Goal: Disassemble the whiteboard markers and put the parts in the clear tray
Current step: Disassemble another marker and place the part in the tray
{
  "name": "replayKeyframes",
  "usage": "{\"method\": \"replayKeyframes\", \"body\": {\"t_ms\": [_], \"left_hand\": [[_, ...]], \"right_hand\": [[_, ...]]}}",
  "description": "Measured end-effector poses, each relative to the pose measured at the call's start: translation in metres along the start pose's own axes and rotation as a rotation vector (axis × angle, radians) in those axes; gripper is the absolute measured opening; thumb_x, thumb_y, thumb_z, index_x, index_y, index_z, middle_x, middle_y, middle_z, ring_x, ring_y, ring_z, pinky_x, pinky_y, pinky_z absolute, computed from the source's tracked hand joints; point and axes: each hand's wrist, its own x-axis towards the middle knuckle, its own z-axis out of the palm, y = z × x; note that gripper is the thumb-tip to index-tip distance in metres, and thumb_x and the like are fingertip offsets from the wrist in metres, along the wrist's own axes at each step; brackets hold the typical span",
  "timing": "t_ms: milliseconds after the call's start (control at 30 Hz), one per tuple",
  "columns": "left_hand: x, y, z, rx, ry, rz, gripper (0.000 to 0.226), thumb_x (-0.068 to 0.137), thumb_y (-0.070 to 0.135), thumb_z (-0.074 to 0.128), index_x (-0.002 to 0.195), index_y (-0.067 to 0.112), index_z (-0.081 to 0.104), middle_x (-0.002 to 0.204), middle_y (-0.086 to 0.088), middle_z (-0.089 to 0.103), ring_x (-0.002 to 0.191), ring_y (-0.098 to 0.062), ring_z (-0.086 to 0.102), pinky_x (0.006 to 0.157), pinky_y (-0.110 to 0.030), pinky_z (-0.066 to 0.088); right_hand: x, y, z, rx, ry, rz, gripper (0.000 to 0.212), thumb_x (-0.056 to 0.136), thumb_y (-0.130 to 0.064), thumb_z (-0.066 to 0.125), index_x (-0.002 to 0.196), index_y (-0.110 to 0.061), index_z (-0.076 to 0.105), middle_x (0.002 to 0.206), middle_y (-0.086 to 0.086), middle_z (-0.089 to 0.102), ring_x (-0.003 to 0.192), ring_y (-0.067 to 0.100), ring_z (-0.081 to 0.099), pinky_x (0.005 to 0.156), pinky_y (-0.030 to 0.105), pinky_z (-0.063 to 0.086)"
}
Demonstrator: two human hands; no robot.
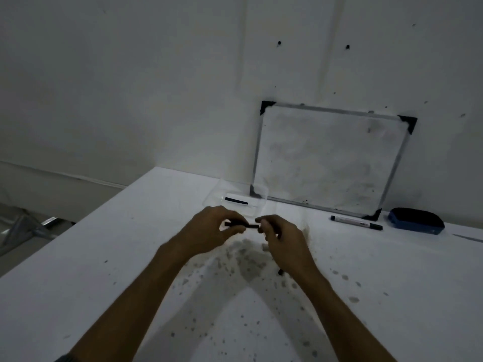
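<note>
1. Step in hand, as judged: pulling one marker apart. Both hands are raised above the white table (130, 257) at frame centre, with a short black marker part (241, 225) spanning the gap between them

2. Left hand (211, 231): thumb and forefinger pinch the left end of the black part; the remaining fingers are curled beneath

3. Right hand (281, 239): fingertips are closed on the right end of the same part. A second dark piece (281, 272) shows below the heel of this hand; whether it is held in the palm or lies on the table cannot be told

4. Clear tray (222, 190): stands just beyond the hands at 12 o'clock, near the foot of the whiteboard (326, 165). One black marker piece (236, 200) already lies inside it

5. An intact marker (356, 222) lies on the table at 2 o'clock from the hands, well apart from the tray, beside a blue eraser (415, 220)

6. The table under the hands is heavily spotted with dark stains (251, 257)

7. Next move, as judged: a straight axial pull or twist to separate the pinched part, then a short forward reach to drop the pieces in the tray. The intact marker remains to be done
</note>
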Motion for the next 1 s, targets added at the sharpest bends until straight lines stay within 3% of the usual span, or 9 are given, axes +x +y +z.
{"method": "replayKeyframes", "body": {"t_ms": [67, 133, 200, 267, 433, 600, 800, 900, 1000], "left_hand": [[0.019, -0.017, -0.011, 0.052, -0.007, -0.041, 0.014, 0.1, 0.034, 0.067, 0.112, 0.029, 0.072, 0.104, 0.014, 0.079, 0.076, 0.009, 0.065, 0.07, -0.022, 0.05], [0.047, -0.035, -0.02, 0.092, -0.013, -0.087, 0.011, 0.102, 0.035, 0.063, 0.111, 0.028, 0.065, 0.105, 0.015, 0.08, 0.065, 0.013, 0.062, 0.059, -0.021, 0.042], [0.077, -0.051, -0.026, 0.129, -0.036, -0.106, 0.012, 0.103, 0.036, 0.061, 0.11, 0.026, 0.064, 0.109, 0.011, 0.08, 0.078, 0.004, 0.067, 0.065, -0.025, 0.047], [0.108, -0.062, -0.027, 0.144, -0.086, -0.1, 0.016, 0.103, 0.034, 0.062, 0.112, 0.021, 0.069, 0.114, 0.002, 0.078, 0.1, -0.014, 0.07, 0.082, -0.034, 0.055], [0.163, -0.072, -0.003, 0.372, -0.224, -0.05, 0.021, 0.099, 0.028, 0.069, 0.111, 0.014, 0.077, 0.116, -0.01, 0.07, 0.109, -0.026, 0.062, 0.09, -0.036, 0.051], [0.176, -0.077, 0.019, 0.424, -0.334, -0.139, 0.022, 0.098, 0.021, 0.07, 0.113, 0.008, 0.079, 0.116, -0.015, 0.075, 0.104, -0.03, 0.07, 0.09, -0.036, 0.055], [0.171, -0.06, 0.005, 0.38, -0.242, -0.143, 0.027, 0.101, 0.022, 0.066, 0.122, 0.009, 0.076, 0.123, -0.014, 0.074, 0.109, -0.029, 0.07, 0.094, -0.033, 0.053], [0.157, -0.032, -0.003, 0.313, -0.152, -0.044, 0.028, 0.1, 0.03, 0.067, 0.12, 0.013, 0.076, 0.115, -0.007, 0.077, 0.101, -0.022, 0.071, 0.084, -0.026, 0.05], [0.125, 0.001, 0.005, 0.15, -0.091, 0.056, 0.035, 0.096, 0.047, 0.068, 0.119, 0.022, 0.075, 0.102, 0.006, 0.076, 0.086, -0.006, 0.069, 0.075, -0.018, 0.052]], "right_hand": [[0.024, 0.009, 0.004, -0.04, -0.012, 0.059, 0.027, 0.108, -0.029, 0.043, 0.12, -0.024, 0.068, 0.106, -0.008, 0.073, 0.087, 0.009, 0.069, 0.07, 0.015, 0.052], [0.047, 0.026, 0.006, -0.264, -0.073, 0.108, 0.032, 0.109, -0.025, 0.042, 0.132, -0.016, 0.062, 0.128, 0.006, 0.068, 0.113, 0.022, 0.064, 0.093, 0.03, 0.05], [0.063, 0.042, 0.006, -0.508, -0.182, 0.174, 0.042, 0.107, -0.032, 0.043, 0.144, -0.015, 0.052, 0.148, 0.01, 0.053, 0.134, 0.029, 0.05, 0.111, 0.041, 0.039], [0.073, 0.053, 0.008, -0.605, -0.228, 0.185, 0.047, 0.107, -0.036, 0.041, 0.15, -0.017, 0.044, 0.157, 0.007, 0.043, 0.142, 0.028, 0.04, 0.117, 0.041, 0.031], [0.084, 0.068, 0.007, -0.656, -0.214, 0.106, 0.041, 0.107, -0.023, 0.039, 0.147, -0.019, 0.047, 0.147, 0.003, 0.051, 0.128, 0.025, 0.05, 0.104, 0.036, 0.04], [0.087, 0.071, -0.005, -0.615, -0.295, 0.111, 0.045, 0.107, -0.023, 0.042, 0.152, -0.018, 0.044, 0.152, 0.005, 0.047, 0.132, 0.027, 0.046, 0.107, 0.036, 0.041], [0.087, 0.072, -0.016, -0.445, -0.353, 0.206, 0.045, 0.107, -0.02, 0.043, 0.151, -0.014, 0.046, 0.158, 0.009, 0.043, 0.143, 0.03, 0.041, 0.115, 0.032, 0.033], [0.081, 0.068, -0.038, -0.314, -0.408, 0.292, 0.044, 0.107, -0.024, 0.043, 0.151, -0.019, 0.047, 0.158, 0.005, 0.046, 0.142, 0.024, 0.045, 0.105, 0.023, 0.034], [0.053, 0.064, -0.057, -0.3, -0.455, 0.309, 0.045, 0.105, -0.024, 0.043, 0.15, -0.022, 0.047, 0.156, 0.003, 0.048, 0.14, 0.023, 0.048, 0.101, 0.024, 0.035]]}}
